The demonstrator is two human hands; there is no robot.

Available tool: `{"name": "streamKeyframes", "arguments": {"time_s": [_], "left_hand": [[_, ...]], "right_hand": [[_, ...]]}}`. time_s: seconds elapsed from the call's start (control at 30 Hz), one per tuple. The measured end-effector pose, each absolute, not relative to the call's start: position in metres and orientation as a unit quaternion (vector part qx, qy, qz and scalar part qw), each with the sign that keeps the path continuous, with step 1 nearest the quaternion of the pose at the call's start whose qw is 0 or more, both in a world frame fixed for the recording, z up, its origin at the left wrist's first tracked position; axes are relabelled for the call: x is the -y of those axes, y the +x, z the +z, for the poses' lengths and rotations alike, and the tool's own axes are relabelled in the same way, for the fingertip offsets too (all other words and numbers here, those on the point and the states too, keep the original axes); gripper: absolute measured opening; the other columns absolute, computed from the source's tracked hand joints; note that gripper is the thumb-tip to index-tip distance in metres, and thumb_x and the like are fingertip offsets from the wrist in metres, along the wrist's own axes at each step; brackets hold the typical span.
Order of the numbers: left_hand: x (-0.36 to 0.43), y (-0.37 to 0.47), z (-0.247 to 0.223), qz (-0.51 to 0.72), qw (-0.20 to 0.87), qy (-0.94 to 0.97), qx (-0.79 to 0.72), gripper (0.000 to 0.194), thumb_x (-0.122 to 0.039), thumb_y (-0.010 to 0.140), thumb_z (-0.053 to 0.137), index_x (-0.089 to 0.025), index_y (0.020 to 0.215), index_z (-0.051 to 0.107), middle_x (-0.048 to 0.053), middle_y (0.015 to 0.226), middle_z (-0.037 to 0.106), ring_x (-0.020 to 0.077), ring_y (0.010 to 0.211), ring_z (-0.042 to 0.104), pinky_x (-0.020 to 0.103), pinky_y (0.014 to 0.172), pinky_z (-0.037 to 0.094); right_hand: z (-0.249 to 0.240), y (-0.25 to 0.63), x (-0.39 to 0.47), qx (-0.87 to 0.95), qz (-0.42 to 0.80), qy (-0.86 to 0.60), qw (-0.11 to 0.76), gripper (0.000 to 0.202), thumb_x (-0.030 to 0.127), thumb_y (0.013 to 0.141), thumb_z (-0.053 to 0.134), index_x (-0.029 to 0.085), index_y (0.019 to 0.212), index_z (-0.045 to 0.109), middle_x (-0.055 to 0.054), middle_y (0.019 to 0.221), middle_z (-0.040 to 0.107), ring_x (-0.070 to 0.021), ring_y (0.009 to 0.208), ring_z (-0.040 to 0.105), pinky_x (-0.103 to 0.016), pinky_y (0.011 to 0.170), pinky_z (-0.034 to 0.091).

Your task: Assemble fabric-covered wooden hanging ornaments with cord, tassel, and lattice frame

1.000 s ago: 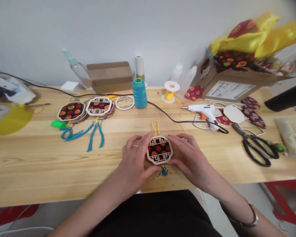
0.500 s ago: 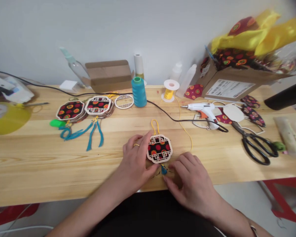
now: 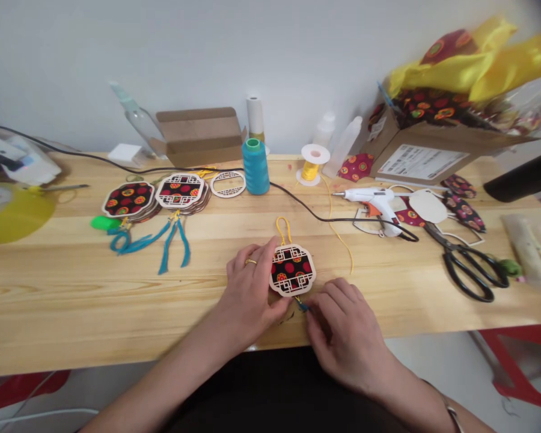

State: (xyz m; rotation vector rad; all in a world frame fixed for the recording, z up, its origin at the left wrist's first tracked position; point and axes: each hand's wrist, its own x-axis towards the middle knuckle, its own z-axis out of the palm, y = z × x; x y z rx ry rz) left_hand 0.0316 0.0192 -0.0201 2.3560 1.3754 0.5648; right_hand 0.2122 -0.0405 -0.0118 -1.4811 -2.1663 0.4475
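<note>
A wooden lattice ornament (image 3: 292, 270) with dark red-and-orange patterned fabric lies near the table's front edge. From its top runs a yellow cord loop (image 3: 283, 230). My left hand (image 3: 247, 294) grips the ornament by its left side, thumb along the lower edge. At the bottom hangs a small blue tassel (image 3: 302, 305), its end pinched in the fingers of my right hand (image 3: 345, 325). Part of the tassel is hidden by those fingers. Farther left lie two stacks of similar ornaments, a plain fabric one (image 3: 128, 199) and a latticed one (image 3: 180, 191), with blue tassels (image 3: 175, 243).
Behind stand a blue thread cone (image 3: 255, 168) and a yellow cord spool (image 3: 313, 165). A glue gun (image 3: 372, 201) and black-handled scissors (image 3: 469, 264) lie to the right, before a cardboard box (image 3: 417, 153) of fabric. A black cable (image 3: 304, 207) crosses the table.
My right hand has closed on the tassel and drawn it to the right; before, the tassel hung between my hands. My left hand keeps its hold on the ornament.
</note>
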Motion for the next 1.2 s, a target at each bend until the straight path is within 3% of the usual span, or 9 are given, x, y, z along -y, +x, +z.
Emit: {"name": "streamKeyframes", "arguments": {"time_s": [0.27,0.57,0.77,0.97,1.07,1.2], "left_hand": [[-0.022,0.031,-0.021,0.191,0.159,0.842,-0.478,0.081,-0.029,0.075,0.066,-0.012,0.14,0.021,0.018,0.127,0.054,0.0363,0.119,0.04,0.052,0.098,0.033],[-0.024,0.029,-0.026,0.191,0.144,0.839,-0.489,0.087,-0.033,0.073,0.065,-0.014,0.142,0.016,0.018,0.126,0.054,0.0372,0.118,0.043,0.053,0.098,0.031],[-0.024,0.029,-0.024,0.205,0.157,0.823,-0.505,0.085,-0.036,0.072,0.067,-0.016,0.14,0.021,0.016,0.123,0.057,0.0374,0.117,0.043,0.054,0.097,0.031],[-0.025,0.03,-0.02,0.204,0.184,0.812,-0.515,0.081,-0.035,0.07,0.068,-0.017,0.137,0.026,0.014,0.124,0.057,0.0363,0.116,0.045,0.053,0.098,0.032],[-0.026,0.029,-0.02,0.2,0.187,0.817,-0.507,0.083,-0.035,0.071,0.068,-0.015,0.138,0.024,0.016,0.125,0.056,0.0364,0.118,0.043,0.054,0.099,0.031],[-0.028,0.025,-0.022,0.177,0.197,0.829,-0.492,0.084,-0.035,0.072,0.068,-0.016,0.14,0.022,0.016,0.128,0.053,0.0361,0.121,0.042,0.053,0.1,0.031]], "right_hand": [[-0.013,0.209,0.038,0.767,0.161,-0.569,0.249,0.013,0.026,0.081,0.057,0.016,0.088,0.061,-0.01,0.084,0.06,-0.0255,0.083,0.048,-0.04,0.07,0.041],[-0.017,0.209,0.036,0.771,0.149,-0.562,0.258,0.011,0.013,0.083,0.05,0.016,0.085,0.061,-0.009,0.081,0.061,-0.0243,0.083,0.049,-0.04,0.071,0.043],[-0.014,0.21,0.035,0.742,0.167,-0.543,0.356,0.018,0.005,0.08,0.05,0.019,0.089,0.056,-0.009,0.096,0.064,-0.0235,0.094,0.054,-0.042,0.081,0.047],[-0.021,0.211,0.04,0.672,0.26,-0.557,0.414,0.019,0.008,0.083,0.049,0.022,0.093,0.055,-0.005,0.091,0.063,-0.0182,0.084,0.059,-0.035,0.073,0.05],[-0.01,0.216,0.044,0.685,0.314,-0.541,0.373,0.021,0.009,0.084,0.048,0.022,0.099,0.055,-0.004,0.091,0.063,-0.0164,0.082,0.06,-0.031,0.071,0.05],[0.024,0.228,0.04,0.816,0.355,-0.406,0.21,0.031,0.007,0.083,0.046,0.024,0.104,0.06,-0.004,0.1,0.067,-0.0163,0.089,0.061,-0.031,0.076,0.051]]}}
